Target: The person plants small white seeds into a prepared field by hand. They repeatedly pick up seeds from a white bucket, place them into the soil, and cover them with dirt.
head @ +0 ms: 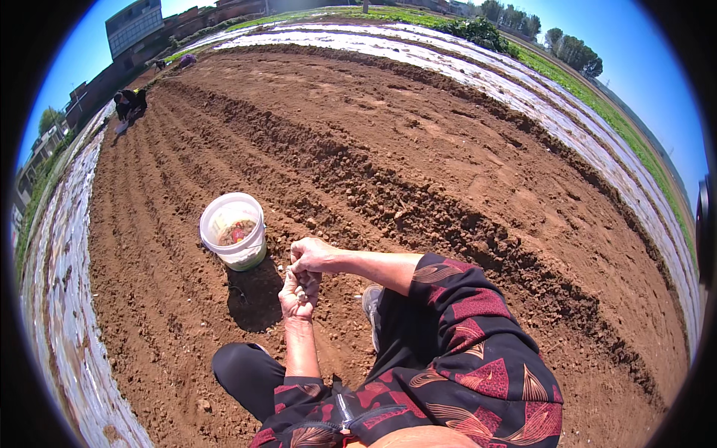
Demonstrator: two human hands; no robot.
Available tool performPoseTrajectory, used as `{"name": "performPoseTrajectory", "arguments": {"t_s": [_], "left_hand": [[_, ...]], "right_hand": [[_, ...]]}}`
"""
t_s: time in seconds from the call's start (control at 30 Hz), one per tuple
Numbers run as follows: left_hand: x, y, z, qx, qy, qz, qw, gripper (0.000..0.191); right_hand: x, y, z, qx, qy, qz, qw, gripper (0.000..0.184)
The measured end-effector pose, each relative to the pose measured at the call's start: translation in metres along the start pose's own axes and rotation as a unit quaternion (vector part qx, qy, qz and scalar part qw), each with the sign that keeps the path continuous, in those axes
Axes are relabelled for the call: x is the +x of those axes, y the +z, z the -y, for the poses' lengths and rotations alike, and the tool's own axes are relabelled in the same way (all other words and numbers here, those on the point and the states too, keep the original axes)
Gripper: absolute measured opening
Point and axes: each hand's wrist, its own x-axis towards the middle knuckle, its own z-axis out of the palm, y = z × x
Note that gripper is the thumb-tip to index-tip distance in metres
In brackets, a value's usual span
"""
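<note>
My left hand point(299, 294) is turned palm up, its fingers curled around several small pale pieces point(302, 295) that look like garlic cloves or seeds. Just above it, my right hand point(312, 255) reaches in from the right with its fingertips pinched at the left hand's fingers; whether it grips a piece is hidden. A white plastic bucket point(208, 227) stands on the soil to the upper left of both hands. Inside it lie brownish contents with something red and yellow. Both hands are over loose brown soil point(336, 325).
Shallow furrows run up the field to the far left, where another person point(130, 105) crouches. A rough ridge of clods point(392, 190) lies to my right. Strips of plastic film point(67, 313) border both sides. My shoe point(371, 308) rests on the soil near the right forearm.
</note>
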Motion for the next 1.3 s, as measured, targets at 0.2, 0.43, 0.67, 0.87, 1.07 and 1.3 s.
{"name": "performPoseTrajectory", "arguments": {"t_s": [0.2,0.43,0.67,0.87,1.07,1.3], "left_hand": [[-0.004,0.007,0.003,-0.015,-0.014,0.022,1.000,0.022],[-0.002,-0.001,-0.005,-0.018,-0.055,0.124,0.991,0.021],[-0.007,0.000,-0.009,-0.061,-0.022,0.118,0.991,0.017],[0.000,-0.017,-0.009,-0.056,0.002,0.037,0.998,0.019],[0.003,-0.019,-0.005,-0.072,0.039,-0.080,0.993,0.022],[-0.003,-0.028,-0.007,-0.107,0.036,-0.042,0.993,0.045]], "right_hand": [[-0.006,-0.003,0.007,0.036,0.032,0.020,0.999,0.023],[0.002,-0.002,0.003,-0.006,0.014,0.003,1.000,0.023],[0.001,-0.002,0.010,-0.004,0.023,-0.021,0.999,0.021],[0.005,-0.004,-0.004,0.063,0.029,-0.011,0.998,0.021],[0.001,-0.009,0.003,0.086,-0.007,-0.006,0.996,0.018],[0.005,-0.019,0.021,0.163,-0.044,-0.037,0.985,0.012]]}}
